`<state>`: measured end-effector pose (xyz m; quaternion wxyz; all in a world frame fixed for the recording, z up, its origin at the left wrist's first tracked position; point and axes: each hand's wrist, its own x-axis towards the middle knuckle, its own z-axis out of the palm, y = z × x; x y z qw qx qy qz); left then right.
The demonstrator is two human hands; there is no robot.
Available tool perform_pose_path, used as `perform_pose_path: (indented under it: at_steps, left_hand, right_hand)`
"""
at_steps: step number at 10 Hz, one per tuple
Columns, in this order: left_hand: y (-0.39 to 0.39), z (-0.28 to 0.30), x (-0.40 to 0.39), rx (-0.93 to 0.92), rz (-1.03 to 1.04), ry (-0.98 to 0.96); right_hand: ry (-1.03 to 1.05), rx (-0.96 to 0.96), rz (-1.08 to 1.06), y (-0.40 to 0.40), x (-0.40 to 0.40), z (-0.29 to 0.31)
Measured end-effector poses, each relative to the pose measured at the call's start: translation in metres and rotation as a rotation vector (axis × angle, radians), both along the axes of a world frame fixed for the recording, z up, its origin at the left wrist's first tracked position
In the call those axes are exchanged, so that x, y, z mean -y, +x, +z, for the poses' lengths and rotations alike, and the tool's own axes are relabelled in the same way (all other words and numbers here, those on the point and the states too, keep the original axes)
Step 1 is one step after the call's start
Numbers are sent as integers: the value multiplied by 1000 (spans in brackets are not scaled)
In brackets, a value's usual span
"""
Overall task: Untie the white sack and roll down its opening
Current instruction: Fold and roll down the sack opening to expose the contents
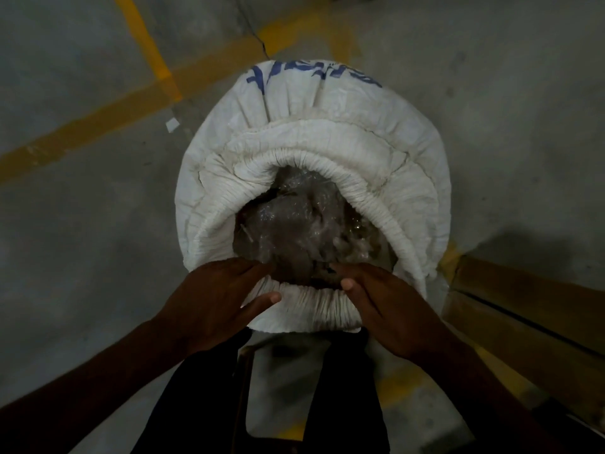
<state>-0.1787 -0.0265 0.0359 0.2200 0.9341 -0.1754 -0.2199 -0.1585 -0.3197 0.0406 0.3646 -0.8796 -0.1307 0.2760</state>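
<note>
The white sack [327, 142] stands upright on the floor in the middle of the view, with blue lettering on its far side. Its mouth is open and the fabric lies rolled down into a thick ring around it. Crumpled clear plastic [304, 224] fills the inside. My left hand [212, 299] sits on the near rim at the left, fingers inside the opening and thumb outside on the roll. My right hand [389, 306] holds the near rim at the right in the same way, thumb over the rolled edge. The rim between my hands is bunched.
Grey concrete floor with yellow painted lines [98, 116] surrounds the sack. A brown cardboard box [530, 316] lies close at the right. A small white scrap [172, 124] lies on the floor at the left. My dark trouser legs [203, 404] stand below the sack.
</note>
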Motion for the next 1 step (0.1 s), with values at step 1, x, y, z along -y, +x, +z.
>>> perform_pose_path:
  at_steps: [1]
  left_hand:
    - [6, 10, 7, 67, 50, 5]
  right_hand:
    - [92, -1, -80, 7, -8, 11]
